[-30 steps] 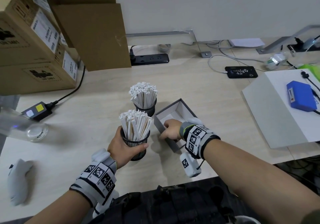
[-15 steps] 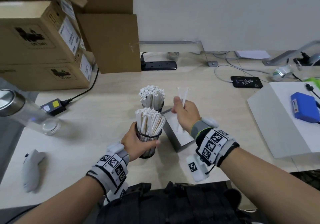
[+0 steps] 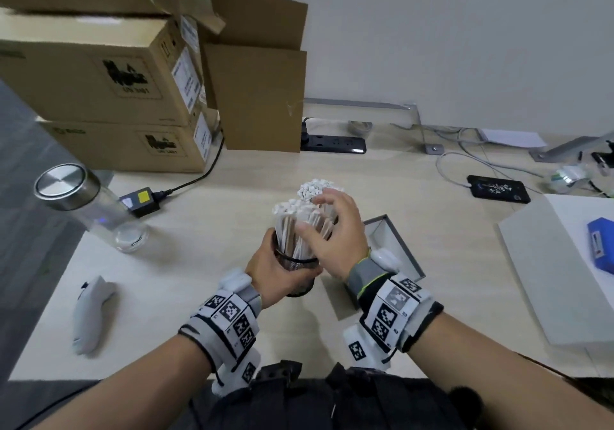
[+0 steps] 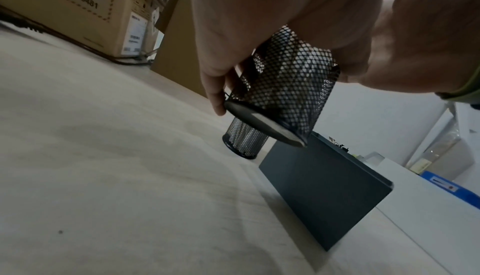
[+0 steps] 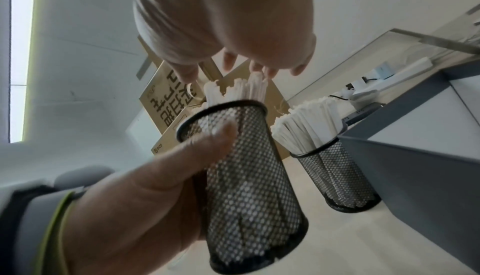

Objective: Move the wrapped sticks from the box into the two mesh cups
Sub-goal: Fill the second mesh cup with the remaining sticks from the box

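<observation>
Left hand (image 3: 275,268) wraps black mesh cup (image 5: 249,179), lifted and tilted off pale desk (image 3: 186,263). Right hand (image 3: 332,233), fingers spread, touches white wrapped sticks (image 5: 239,90) packed in cup. Advice: press tops gently, seat evenly, keep cup steady. Second black mesh cup (image 5: 335,174) full beside grey box (image 3: 395,246); box interior hidden.

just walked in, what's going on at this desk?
A person is loading wrapped sticks into mesh cups. The left hand grips the near cup, lifted and tilted off the desk. The right hand rests spread on its stick tops. The far cup stands full beside the grey box.
</observation>
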`<action>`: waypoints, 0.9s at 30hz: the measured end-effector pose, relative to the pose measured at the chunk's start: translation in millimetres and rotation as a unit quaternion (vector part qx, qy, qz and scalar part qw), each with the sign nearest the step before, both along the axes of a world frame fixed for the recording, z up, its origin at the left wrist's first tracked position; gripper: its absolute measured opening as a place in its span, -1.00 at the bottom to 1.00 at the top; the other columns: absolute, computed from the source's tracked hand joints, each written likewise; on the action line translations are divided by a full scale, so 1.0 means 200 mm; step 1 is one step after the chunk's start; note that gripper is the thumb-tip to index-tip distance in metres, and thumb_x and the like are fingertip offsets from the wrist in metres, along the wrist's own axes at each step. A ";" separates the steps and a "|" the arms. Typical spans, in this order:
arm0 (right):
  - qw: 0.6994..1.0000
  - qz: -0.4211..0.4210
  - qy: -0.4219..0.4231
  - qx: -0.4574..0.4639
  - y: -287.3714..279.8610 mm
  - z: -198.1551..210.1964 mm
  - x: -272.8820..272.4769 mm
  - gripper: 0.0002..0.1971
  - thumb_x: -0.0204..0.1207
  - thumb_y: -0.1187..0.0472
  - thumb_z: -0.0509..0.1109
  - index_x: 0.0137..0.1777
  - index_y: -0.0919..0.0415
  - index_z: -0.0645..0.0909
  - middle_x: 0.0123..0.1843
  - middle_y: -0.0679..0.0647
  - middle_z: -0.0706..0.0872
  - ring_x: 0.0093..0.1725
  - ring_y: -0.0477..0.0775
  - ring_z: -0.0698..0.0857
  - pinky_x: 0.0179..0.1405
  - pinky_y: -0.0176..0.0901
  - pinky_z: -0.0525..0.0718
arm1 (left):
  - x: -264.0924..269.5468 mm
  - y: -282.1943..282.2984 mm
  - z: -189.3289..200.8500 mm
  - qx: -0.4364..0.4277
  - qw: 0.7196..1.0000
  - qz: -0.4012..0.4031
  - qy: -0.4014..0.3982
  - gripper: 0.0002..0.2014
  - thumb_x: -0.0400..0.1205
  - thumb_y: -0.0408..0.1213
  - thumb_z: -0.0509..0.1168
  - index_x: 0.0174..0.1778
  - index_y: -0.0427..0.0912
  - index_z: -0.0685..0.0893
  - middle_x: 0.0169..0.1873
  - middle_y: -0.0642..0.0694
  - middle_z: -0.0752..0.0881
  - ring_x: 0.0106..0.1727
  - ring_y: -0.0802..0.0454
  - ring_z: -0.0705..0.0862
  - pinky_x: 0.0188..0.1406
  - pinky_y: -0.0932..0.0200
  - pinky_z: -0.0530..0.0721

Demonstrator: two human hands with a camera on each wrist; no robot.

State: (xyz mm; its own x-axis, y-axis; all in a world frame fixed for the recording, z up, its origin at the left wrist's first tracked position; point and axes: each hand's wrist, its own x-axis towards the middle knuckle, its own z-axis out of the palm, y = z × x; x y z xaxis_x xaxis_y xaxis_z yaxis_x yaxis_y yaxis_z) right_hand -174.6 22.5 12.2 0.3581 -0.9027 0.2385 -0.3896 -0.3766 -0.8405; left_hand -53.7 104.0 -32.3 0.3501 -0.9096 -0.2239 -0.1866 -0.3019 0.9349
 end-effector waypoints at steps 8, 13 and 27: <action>0.936 0.194 0.244 -0.165 0.03 -0.07 0.09 -0.18 0.50 -0.29 0.14 0.64 0.21 0.23 0.68 0.15 0.26 0.68 0.18 0.18 0.62 0.25 0.19 | 0.09 0.02 -0.04 -0.006 1.000 -0.002 -0.014 -0.41 0.23 -0.30 0.57 0.06 0.17 0.46 -0.12 -0.04 0.75 -0.21 0.07 0.76 -0.38 -0.01 0.80; 0.983 0.050 0.154 -0.083 -0.03 -0.14 0.01 -0.34 0.48 -0.22 0.27 0.48 0.18 0.45 0.48 0.17 0.49 0.50 0.16 0.44 0.51 0.04 0.39 | 0.23 0.04 -0.11 -0.012 0.997 0.071 0.013 -0.42 0.19 -0.37 0.69 0.02 0.00 0.57 -0.24 0.11 0.80 -0.27 0.31 0.75 -0.38 0.42 0.65; 0.943 -0.096 0.230 0.219 -0.23 -0.36 0.01 0.23 0.14 -0.21 0.67 0.67 0.05 -0.04 0.61 0.15 0.29 0.58 0.19 0.35 0.49 0.04 0.42 | 0.50 -0.17 -0.30 0.033 0.994 0.099 0.008 -0.32 0.14 -0.20 0.71 0.16 -0.12 0.62 -0.06 0.05 0.80 -0.05 0.19 0.76 -0.08 0.23 0.74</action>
State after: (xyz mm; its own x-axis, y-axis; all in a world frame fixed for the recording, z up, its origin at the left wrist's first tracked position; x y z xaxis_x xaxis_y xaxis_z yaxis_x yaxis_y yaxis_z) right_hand -172.8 -23.8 -59.3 0.1534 -0.9373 -0.3129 -0.7770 0.0812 -0.6243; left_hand 45.7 69.8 -92.1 0.5168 -0.8061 -0.2884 -0.1022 -0.3925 0.9140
